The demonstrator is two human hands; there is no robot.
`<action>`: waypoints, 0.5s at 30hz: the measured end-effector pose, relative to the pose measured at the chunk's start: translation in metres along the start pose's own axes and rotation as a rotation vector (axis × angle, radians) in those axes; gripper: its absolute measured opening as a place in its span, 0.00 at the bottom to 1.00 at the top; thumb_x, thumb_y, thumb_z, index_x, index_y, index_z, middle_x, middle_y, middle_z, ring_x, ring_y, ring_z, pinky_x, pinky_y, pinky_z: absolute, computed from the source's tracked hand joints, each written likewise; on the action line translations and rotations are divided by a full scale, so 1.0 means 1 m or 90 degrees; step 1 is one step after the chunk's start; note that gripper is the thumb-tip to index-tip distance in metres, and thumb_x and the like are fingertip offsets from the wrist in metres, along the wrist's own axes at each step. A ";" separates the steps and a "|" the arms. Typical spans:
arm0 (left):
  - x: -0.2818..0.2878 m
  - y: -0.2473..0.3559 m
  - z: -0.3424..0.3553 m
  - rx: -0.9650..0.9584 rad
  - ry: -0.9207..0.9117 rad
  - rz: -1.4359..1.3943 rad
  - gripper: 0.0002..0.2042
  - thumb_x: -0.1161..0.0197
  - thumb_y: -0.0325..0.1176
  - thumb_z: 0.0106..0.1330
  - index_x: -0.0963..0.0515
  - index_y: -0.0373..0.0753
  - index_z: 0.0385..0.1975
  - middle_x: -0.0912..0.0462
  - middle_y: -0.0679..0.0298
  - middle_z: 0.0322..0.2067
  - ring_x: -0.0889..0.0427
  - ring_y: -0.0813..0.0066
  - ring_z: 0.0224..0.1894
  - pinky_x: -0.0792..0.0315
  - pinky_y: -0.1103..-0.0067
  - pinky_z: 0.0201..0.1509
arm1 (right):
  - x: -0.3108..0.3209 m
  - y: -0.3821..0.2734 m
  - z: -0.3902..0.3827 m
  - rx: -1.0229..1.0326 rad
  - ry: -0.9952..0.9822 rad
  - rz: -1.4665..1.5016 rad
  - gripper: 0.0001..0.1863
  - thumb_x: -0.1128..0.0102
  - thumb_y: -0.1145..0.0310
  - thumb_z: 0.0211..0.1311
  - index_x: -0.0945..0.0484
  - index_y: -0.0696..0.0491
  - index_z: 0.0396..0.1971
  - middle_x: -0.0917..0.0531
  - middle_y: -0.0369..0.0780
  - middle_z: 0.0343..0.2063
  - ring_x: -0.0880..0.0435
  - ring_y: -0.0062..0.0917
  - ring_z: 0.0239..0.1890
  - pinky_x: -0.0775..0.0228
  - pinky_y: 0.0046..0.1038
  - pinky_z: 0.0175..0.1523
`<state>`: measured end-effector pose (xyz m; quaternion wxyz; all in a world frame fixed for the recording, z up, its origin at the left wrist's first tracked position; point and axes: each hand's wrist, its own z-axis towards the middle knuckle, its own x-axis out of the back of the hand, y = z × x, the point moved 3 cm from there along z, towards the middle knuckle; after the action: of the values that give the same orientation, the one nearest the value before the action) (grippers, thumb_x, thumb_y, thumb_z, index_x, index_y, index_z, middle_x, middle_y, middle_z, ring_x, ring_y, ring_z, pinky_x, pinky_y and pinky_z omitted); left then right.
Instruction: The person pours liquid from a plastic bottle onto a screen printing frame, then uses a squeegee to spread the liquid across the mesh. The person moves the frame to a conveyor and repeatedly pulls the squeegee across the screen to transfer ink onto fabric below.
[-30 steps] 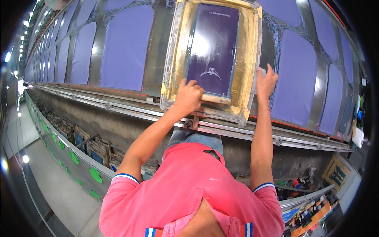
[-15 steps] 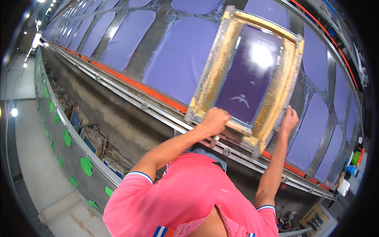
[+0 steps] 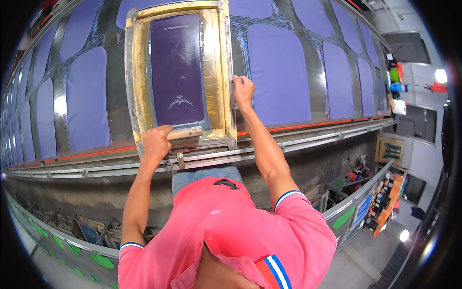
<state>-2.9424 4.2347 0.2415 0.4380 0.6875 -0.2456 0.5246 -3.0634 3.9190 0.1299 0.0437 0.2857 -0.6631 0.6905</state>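
Note:
My left hand is closed on a wooden bar lying inside the lower end of a screen-printing frame. The frame has yellow-taped edges around a dark purple mesh with a pale crest near its bottom. My right hand grips the frame's right side, fingers curled over a small fitting there. The frame rests across a long dark table, among lilac rounded panels.
A metal rail and orange strip run along the table's near edge. Below, frames stand stacked behind a low grey partition with green tape patches. Coloured containers sit on an orange shelf at lower right.
The view has swung, and the frame now appears farther left, with different panel edges beside it. My right hand's fingers have curled more; my left hand stays at the lower end.

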 end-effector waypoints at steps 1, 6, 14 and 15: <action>-0.004 0.002 -0.003 0.003 0.002 -0.011 0.17 0.42 0.20 0.47 0.14 0.39 0.37 0.13 0.59 0.40 0.15 0.54 0.39 0.22 0.64 0.44 | 0.004 -0.006 -0.003 -0.025 -0.016 0.000 0.17 0.39 0.60 0.60 0.20 0.63 0.28 0.20 0.55 0.23 0.23 0.49 0.25 0.33 0.42 0.35; -0.014 0.015 -0.010 0.008 -0.022 -0.022 0.17 0.41 0.20 0.47 0.15 0.39 0.37 0.12 0.59 0.39 0.14 0.56 0.41 0.22 0.65 0.45 | 0.005 0.003 0.003 -0.017 -0.008 -0.014 0.17 0.38 0.60 0.61 0.19 0.63 0.29 0.21 0.52 0.20 0.25 0.39 0.24 0.33 0.39 0.35; -0.018 -0.008 -0.042 -0.009 0.011 -0.019 0.18 0.41 0.21 0.48 0.16 0.38 0.40 0.13 0.56 0.41 0.14 0.57 0.44 0.22 0.66 0.48 | -0.030 0.001 0.001 0.042 -0.007 -0.051 0.19 0.39 0.57 0.61 0.19 0.61 0.33 0.17 0.56 0.31 0.18 0.54 0.37 0.29 0.46 0.42; -0.021 -0.009 -0.043 0.001 -0.007 -0.020 0.17 0.41 0.22 0.48 0.16 0.38 0.40 0.13 0.56 0.41 0.14 0.57 0.45 0.21 0.66 0.49 | -0.029 -0.003 -0.001 0.017 -0.019 -0.063 0.19 0.39 0.57 0.61 0.19 0.61 0.33 0.17 0.56 0.32 0.19 0.54 0.37 0.29 0.46 0.42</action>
<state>-2.9636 4.2739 0.2219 0.4447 0.6943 -0.2364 0.5141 -3.0376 3.9296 0.1195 0.0641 0.3290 -0.6394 0.6920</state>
